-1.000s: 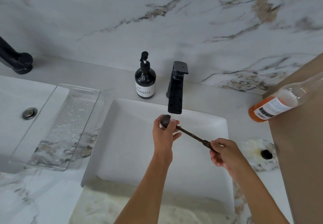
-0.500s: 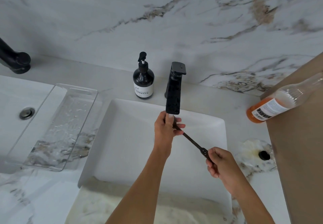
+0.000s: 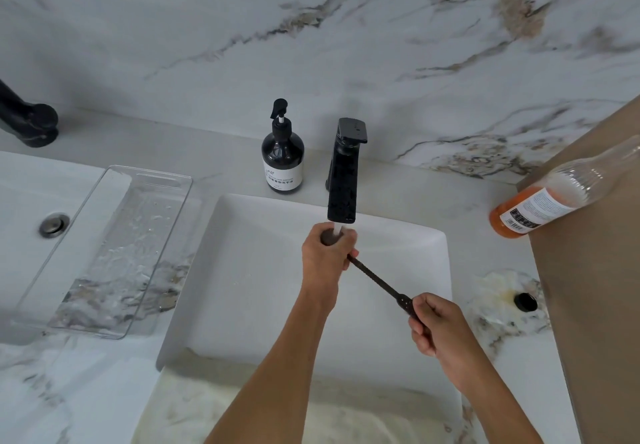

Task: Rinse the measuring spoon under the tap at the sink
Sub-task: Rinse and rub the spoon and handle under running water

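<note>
The dark measuring spoon (image 3: 375, 276) with a long thin handle stretches across the white sink (image 3: 249, 270). My right hand (image 3: 438, 322) grips the handle's end. My left hand (image 3: 327, 256) is wrapped around the spoon's bowl, which is mostly hidden by the fingers. The bowl sits directly below the spout of the black tap (image 3: 344, 180), and a white stream of water falls from the spout onto it.
A dark soap pump bottle (image 3: 282, 156) stands left of the tap. A clear plastic tray (image 3: 110, 253) lies left of the sink, across a second basin with a drain (image 3: 54, 224). An orange-liquid bottle (image 3: 554, 194) lies on a brown board at right, its black cap (image 3: 525, 301) below.
Both hands have carried the spoon up and back, so its bowl is now right under the spout. Water now runs onto it.
</note>
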Available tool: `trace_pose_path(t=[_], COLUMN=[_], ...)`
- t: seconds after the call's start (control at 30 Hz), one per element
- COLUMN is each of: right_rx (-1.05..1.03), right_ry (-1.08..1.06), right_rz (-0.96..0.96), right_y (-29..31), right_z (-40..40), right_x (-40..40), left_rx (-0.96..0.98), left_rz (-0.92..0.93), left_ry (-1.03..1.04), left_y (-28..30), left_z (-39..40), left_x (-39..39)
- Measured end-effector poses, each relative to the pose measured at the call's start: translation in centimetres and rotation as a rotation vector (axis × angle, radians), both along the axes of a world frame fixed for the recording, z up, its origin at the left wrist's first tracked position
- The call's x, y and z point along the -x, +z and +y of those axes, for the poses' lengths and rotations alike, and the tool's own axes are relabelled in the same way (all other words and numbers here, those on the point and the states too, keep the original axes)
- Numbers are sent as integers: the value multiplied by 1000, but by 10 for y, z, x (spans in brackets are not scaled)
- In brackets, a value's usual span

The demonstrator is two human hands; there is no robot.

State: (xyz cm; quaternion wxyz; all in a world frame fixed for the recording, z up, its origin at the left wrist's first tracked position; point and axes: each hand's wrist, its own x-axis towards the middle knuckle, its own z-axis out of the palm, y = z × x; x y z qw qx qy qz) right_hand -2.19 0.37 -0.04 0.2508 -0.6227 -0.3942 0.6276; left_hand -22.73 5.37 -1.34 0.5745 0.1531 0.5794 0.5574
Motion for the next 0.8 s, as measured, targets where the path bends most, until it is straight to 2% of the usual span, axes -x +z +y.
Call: trace_pose_path(t=[0.2, 0.43, 0.63, 0.8], right_rx=[10, -9, 22, 6], right_ry=[61, -23, 23, -16], right_rz=[22, 49, 50, 52], right_y=[8, 7, 6, 4], right_z=[0, 0, 0, 0], right_x=[5, 0, -4, -3], left_rx=[3, -110, -26, -103], left_rz=[12, -27, -99, -75], left_ry=[157, -40, 67, -28], left_y=[0, -3, -5, -5], left_z=[-1, -1, -4, -5], left_x=[0, -2, 2, 0])
